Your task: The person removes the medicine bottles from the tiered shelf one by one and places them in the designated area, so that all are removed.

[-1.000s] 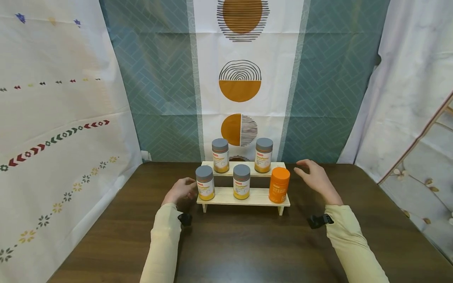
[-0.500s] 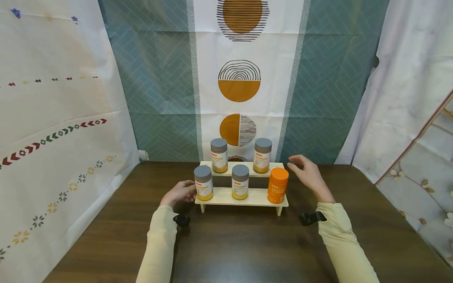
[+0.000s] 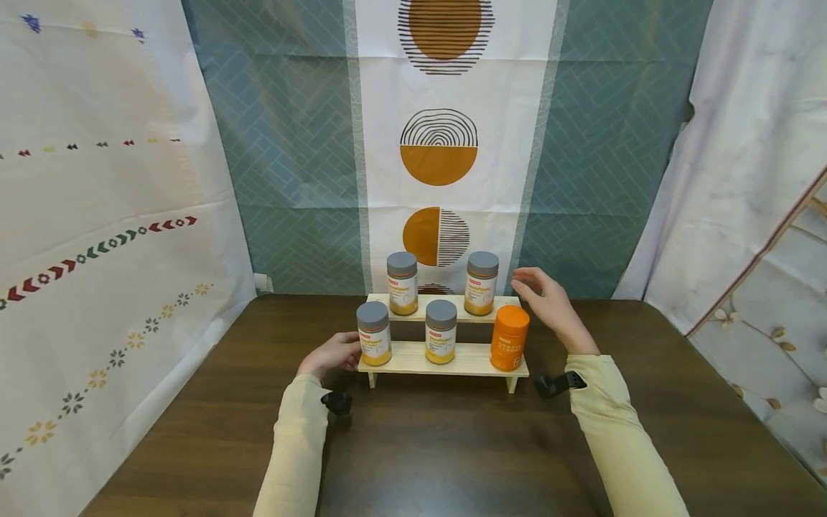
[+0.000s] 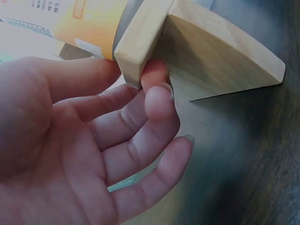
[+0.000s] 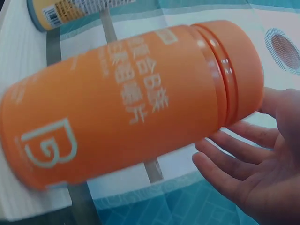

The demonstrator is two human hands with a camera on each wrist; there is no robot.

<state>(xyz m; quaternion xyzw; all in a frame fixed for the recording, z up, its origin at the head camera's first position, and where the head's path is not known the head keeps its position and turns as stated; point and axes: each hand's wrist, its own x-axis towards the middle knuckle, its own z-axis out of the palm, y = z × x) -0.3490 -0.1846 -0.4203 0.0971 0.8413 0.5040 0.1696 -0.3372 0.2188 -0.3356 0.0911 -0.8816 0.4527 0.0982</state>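
A two-tier wooden rack carries several upright bottles. On its lower tier stand two grey-capped bottles and, at the right end, an orange bottle. Two more grey-capped bottles occupy the upper tier. My left hand holds the rack's lower left end; in the left wrist view its thumb and curled index finger pinch the board's edge. My right hand hangs beside the orange bottle's cap with loosely bent fingers. In the right wrist view its fingers lie behind the cap; contact cannot be made out.
The rack stands on a dark wooden table. Behind the table hangs a patterned green and white cloth. White printed cloths hang at the left and right.
My right hand has moved left, and somewhat up, toward the orange bottle's cap. My left hand stays at the rack's left end. The bottles keep their places.
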